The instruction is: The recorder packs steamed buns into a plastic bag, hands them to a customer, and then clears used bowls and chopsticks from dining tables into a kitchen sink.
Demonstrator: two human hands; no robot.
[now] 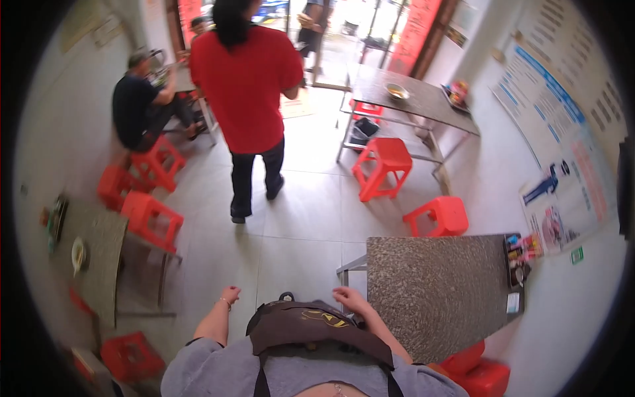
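Note:
My left hand (pixel 230 295), with a bracelet at the wrist, hangs over the tiled floor (pixel 297 263) with its fingers loosely bent. Nothing shows in it. On the other side, my right hand (pixel 349 299) is beside the near left edge of a speckled stone-look table (pixel 436 288); its fingers are slightly curled and I see no object in them. A dark apron or bag (pixel 317 325) with a yellow design covers my front, between both arms. Ahead of me, a person in a red shirt (pixel 245 89) stands or walks with their back to me.
Red plastic stools (pixel 384 166) stand along both sides. A bowl (pixel 397 91) rests on the far right table (pixel 416 97); another bowl (pixel 78 253) is on the left table (pixel 99 268). A seated person (pixel 144 101) is at the back left. A glass doorway (pixel 332 44) lies ahead.

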